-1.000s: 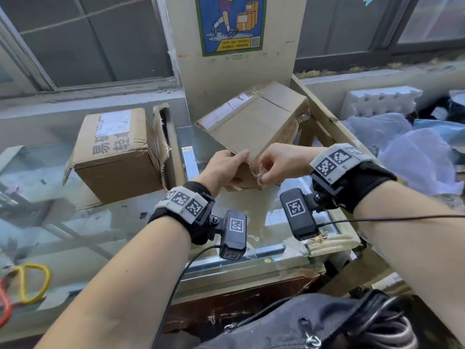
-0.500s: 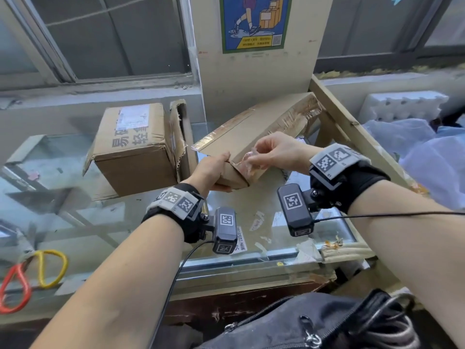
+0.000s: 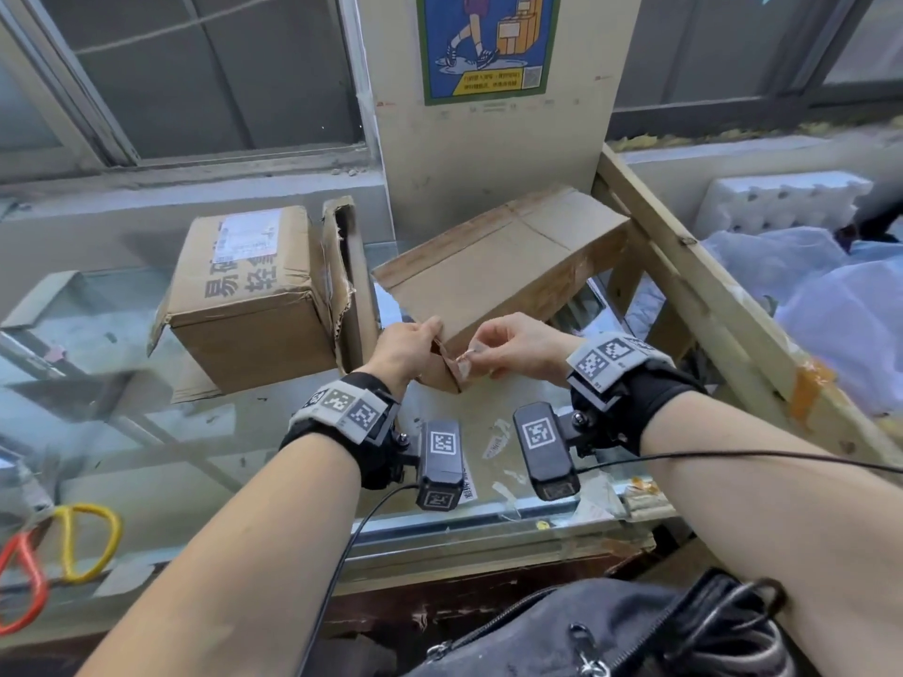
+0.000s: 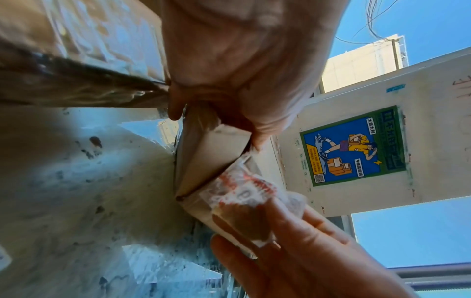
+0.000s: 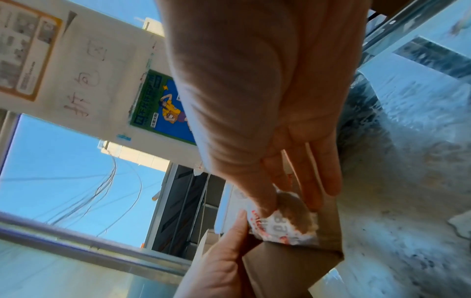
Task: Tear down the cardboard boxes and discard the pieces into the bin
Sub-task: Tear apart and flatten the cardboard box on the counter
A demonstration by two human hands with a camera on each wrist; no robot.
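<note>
Centre of the head view: we see both forearms reaching up-frame from the bottom corners, wrists banded with marker cuffs, meeting at the near corner of a tilted box [image 3: 498, 271]. The box sits centre frame on the glass table [image 3: 146, 432], its far end raised toward the upper right, against the wooden frame [image 3: 684, 246]. Left hand [image 3: 403, 346], knuckles up, fingers curled round the box's lower left corner; in the left wrist view the thumb and fingers clamp the cardboard edge. Right hand [image 3: 518, 346] just beside it, thumb and forefinger pinching a crumpled strip of tape [image 3: 462, 359] peeled off that corner; the other fingers lie straighter beneath. The right wrist view shows the tape [image 5: 282, 221] as a white wad with red print, pressed between thumb and fingertip, still touching the cardboard. A second box [image 3: 249, 295], with a label and dark printing, stands left of centre, one torn flap upright at its right side. A poster [image 3: 488, 41] hangs top centre. Yellow and red loops [image 3: 73, 544] lie at the lower left edge; a dark bag [image 3: 586, 632] fills the bottom edge. We cannot see the bin.
</note>
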